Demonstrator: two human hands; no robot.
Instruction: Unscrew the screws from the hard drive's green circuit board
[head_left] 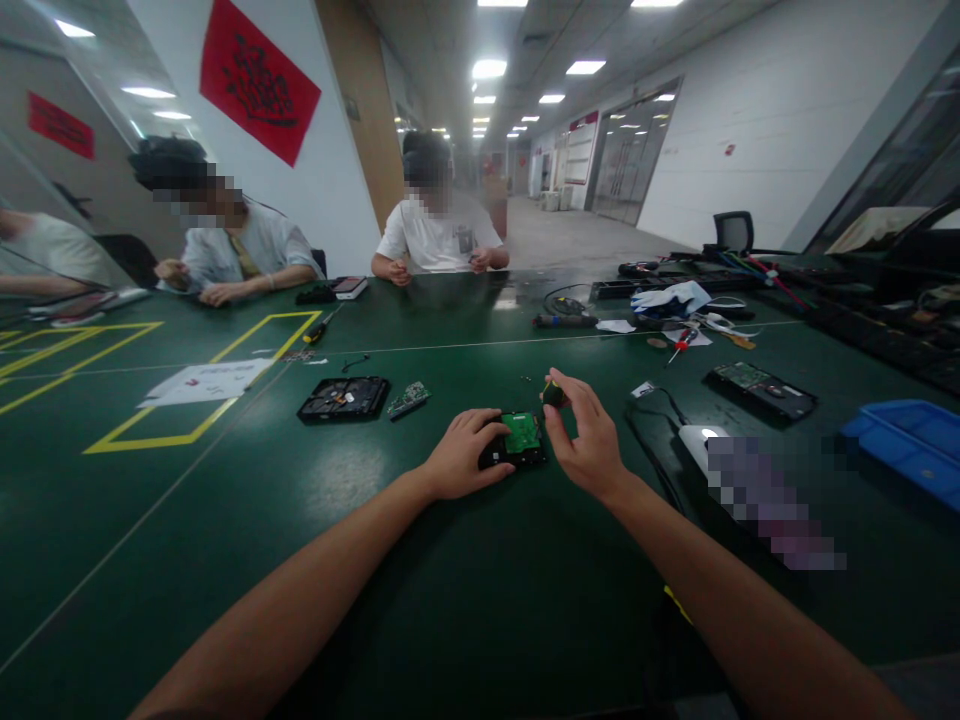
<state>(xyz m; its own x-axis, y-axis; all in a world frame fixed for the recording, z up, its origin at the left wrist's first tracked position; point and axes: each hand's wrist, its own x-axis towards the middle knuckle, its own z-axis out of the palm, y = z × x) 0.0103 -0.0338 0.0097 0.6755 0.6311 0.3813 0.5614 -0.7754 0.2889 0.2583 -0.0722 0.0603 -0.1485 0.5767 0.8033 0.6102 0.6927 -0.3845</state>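
A hard drive (523,437) with its green circuit board facing up lies flat on the green table. My left hand (466,452) grips it from the left side, fingers over its top and thumb along the near edge. Just right of the drive, my right hand (587,437) pinches the dark and yellow handle of a screwdriver (553,393); its tip cannot be made out. Tiny screws (526,378) sit beyond the drive. To the left are an opened hard drive (343,398) and a loose circuit board (409,399).
On the right stand another hard drive (761,391), a blue bin (911,450) and a white-ended device (701,440) with a cable. A red screwdriver (682,345) and a cloth (670,298) lie farther back. White paper (206,383) is at left. Co-workers sit across the table.
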